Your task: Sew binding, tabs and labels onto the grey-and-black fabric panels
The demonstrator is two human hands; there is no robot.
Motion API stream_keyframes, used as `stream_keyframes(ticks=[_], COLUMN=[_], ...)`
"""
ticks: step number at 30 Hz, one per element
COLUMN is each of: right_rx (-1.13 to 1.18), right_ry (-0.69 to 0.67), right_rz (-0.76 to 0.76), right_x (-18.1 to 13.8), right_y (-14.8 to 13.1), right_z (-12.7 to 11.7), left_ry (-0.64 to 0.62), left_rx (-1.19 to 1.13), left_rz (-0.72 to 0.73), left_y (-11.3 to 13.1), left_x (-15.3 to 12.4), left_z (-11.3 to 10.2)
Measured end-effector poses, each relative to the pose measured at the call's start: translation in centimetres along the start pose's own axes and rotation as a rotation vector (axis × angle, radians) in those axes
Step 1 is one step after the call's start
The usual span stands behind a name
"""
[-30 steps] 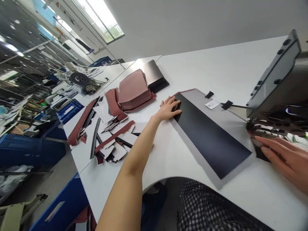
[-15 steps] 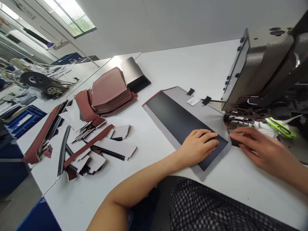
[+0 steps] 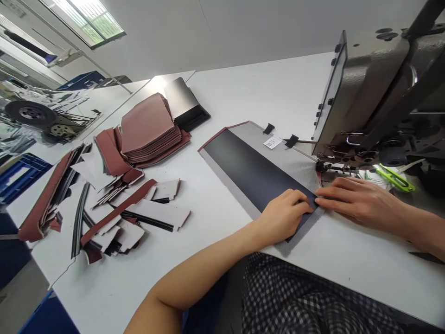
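Head camera, as I watch it from my desk: the left hand (image 3: pixel 283 215) lies knuckles-up on the near end of the black strip (image 3: pixel 250 171), fingers curled loosely and pressing down (whether the thumb pinches the edge underneath I cannot tell). The right hand (image 3: pixel 358 202) is spread nearly flat, holding nothing, its fingertips (image 3: pixel 321 200) resting on the same end and touching those of the left. The strip lies along the grey mesh panel (image 3: pixel 299 164), which runs from the hands toward ten o'clock across the white table (image 3: pixel 264 88); the panel's near corner sits right at the foot of the sewing machine (image 3: pixel 368 88), which stands at one o'clock from the hands. A white label (image 3: pixel 272 142) lies on the panel's far edge. Green snips (image 3: pixel 396 178) rest at two o'clock, just past the right hand. At ten o'clock, well apart, a stack of reddish-brown pieces (image 3: pixel 148 125) sits beside a black stack (image 3: pixel 186 104), with loose scraps (image 3: pixel 139 213) at nine o'clock.
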State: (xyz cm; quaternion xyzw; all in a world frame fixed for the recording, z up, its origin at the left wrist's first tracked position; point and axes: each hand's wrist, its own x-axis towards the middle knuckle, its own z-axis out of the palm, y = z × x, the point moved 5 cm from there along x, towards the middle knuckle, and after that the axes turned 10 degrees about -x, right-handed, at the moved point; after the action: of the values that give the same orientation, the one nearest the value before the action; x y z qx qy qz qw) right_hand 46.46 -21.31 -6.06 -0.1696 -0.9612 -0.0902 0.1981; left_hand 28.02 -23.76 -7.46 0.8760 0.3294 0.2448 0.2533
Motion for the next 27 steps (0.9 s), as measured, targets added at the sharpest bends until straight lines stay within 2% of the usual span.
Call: stream_keyframes(ticks=[4, 11, 17, 23, 27], right_rx=[0.048, 0.083, 0.033, 0.017, 0.013], right_ry=[-0.019, 0.051, 0.058, 0.053, 0.076], right_rz=[-0.087, -0.01, -0.023, -0.048, -0.091], right_x=[0.1, -0.4, -0.8, -0.8, -0.3], right_y=[0.9, 0.5, 0.4, 0.5, 0.3], right_z=[0.4, 0.4, 0.3, 0.1, 0.0], left_ry=[0.075, -0.063, -0.061, 0.0, -0.033], left_rx=[-0.149, 0.049, 0.153, 0.177, 0.157], left_rz=[-0.074, -0.012, 0.029, 0.082, 0.013], left_y=[-0.2, -0.8, -0.9, -0.9, -0.5], left_x=[0.2, 0.2, -0.4, -0.5, -0.2], left_z=[-0.6, -0.2, -0.2, 0.0, 0.1])
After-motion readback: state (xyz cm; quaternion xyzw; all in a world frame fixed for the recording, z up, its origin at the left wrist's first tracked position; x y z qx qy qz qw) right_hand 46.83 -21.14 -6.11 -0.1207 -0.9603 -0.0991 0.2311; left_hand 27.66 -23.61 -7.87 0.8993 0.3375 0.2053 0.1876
